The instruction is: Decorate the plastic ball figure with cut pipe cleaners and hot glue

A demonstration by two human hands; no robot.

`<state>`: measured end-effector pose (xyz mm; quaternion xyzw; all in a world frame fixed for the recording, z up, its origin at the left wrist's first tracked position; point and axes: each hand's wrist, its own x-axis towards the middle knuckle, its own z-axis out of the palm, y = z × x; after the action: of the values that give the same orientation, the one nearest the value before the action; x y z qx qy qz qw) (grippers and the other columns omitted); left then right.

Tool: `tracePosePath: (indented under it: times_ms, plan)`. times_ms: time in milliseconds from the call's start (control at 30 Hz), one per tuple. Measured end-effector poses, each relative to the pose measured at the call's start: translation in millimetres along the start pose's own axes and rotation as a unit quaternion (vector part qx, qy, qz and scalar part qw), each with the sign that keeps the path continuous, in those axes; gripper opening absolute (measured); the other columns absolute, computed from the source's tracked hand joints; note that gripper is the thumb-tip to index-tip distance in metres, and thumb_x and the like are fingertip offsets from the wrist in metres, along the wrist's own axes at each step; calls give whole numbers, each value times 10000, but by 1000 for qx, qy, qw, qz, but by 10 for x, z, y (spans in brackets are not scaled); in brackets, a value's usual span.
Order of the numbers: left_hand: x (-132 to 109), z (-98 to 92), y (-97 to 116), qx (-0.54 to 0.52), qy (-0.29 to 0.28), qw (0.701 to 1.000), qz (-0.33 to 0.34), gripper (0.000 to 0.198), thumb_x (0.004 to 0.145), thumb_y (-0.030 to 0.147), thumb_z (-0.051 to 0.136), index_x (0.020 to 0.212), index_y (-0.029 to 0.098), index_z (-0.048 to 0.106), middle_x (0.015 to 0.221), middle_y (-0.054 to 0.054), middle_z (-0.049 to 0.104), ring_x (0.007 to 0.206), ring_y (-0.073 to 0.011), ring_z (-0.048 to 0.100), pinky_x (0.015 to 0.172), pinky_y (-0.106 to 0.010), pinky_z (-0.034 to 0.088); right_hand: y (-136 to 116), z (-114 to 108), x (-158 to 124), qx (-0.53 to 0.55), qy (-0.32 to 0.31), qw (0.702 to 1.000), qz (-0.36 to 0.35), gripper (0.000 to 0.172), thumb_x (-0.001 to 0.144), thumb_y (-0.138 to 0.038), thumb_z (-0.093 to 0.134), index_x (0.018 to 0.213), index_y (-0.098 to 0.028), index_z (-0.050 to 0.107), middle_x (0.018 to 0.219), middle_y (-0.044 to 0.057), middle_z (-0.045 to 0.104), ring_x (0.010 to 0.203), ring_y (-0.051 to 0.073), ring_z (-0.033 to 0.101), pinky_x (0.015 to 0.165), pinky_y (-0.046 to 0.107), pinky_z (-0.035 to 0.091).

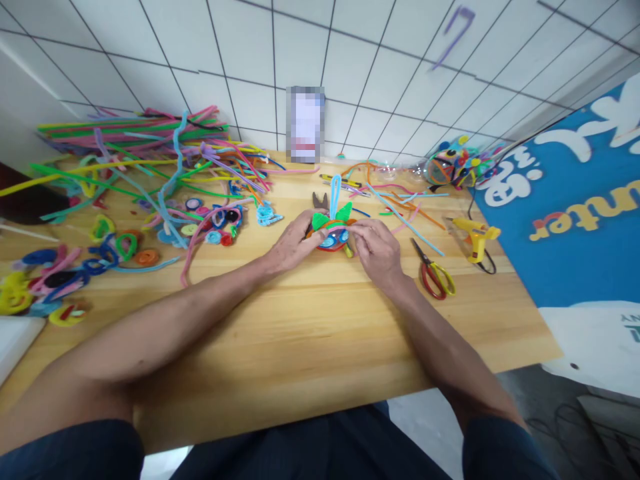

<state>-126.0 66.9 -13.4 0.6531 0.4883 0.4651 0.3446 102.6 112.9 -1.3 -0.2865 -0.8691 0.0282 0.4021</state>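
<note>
Over the middle of the table, both hands meet around a small pipe-cleaner ornament [334,235]. It has an orange and red body, blue round parts, two green leaf shapes and a light blue loop standing up at its top. My left hand [296,241] is closed on its left side, thumb across the front. Fingers of my right hand [375,248] pinch at its right edge; whatever lies between those fingertips is too small to make out. Just behind the ornament lie pliers [320,201], their jaws showing and their handles mostly hidden.
Scissors [434,275] and a yellow glue gun [477,239] lie to the right. Loose pipe cleaners [145,137] heap at the back left, with several coiled pieces nearer. A phone [305,125] leans on the tiled wall; a yellow cutter [343,181] lies before it.
</note>
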Motion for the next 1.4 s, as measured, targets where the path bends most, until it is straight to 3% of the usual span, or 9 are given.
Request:
tracePosePath:
  times_ms: [233, 467, 700, 1133, 1400]
  plan:
    - [3, -5, -47, -2, -3, 1000, 25, 422, 1015, 460, 564, 1336, 188, 588, 1377, -108, 679, 1271, -257, 625, 1152, -425, 473, -31, 7, -11, 27, -32, 999, 34, 287, 1040, -188, 558, 1195, -286, 779, 1122, 101, 765, 1076, 254, 717, 966, 458, 614]
    - [2, 0, -53, -7, 2, 1000, 29, 435, 1012, 471, 566, 1317, 162, 597, 1331, -114, 690, 1245, -249, 631, 1133, -401, 472, -58, 3, -10, 4, -45, 999, 19, 307, 1051, -215, 548, 1279, -280, 744, 1178, 111, 751, 1128, 268, 695, 1004, 453, 587]
    - [-3, -2, -51, -6, -1, 1000, 22, 426, 1013, 480, 546, 1295, 165, 604, 1343, -106, 686, 1245, -251, 630, 1135, -398, 477, -77, 17, -14, -27, -60, 998, 5, 360, 1034, -180, 553, 1315, -307, 740, 1143, 90, 740, 1045, 256, 679, 945, 426, 573]
    - [10, 33, -128, 0, 21, 999, 31, 413, 1010, 501, 554, 1277, 192, 613, 1265, -86, 712, 1189, -247, 643, 1095, -401, 494, -151, 37, -25, -28, -55, 998, -6, 382, 1022, -225, 593, 1372, -320, 709, 1176, 98, 720, 1066, 287, 664, 939, 471, 565]
    - [6, 23, -102, -10, 16, 999, 27, 452, 999, 469, 562, 1323, 156, 593, 1327, -124, 697, 1242, -263, 643, 1133, -421, 479, -153, 49, -37, -28, -39, 999, -19, 353, 1033, -226, 588, 1356, -297, 710, 1170, 105, 715, 1060, 274, 668, 925, 461, 572]
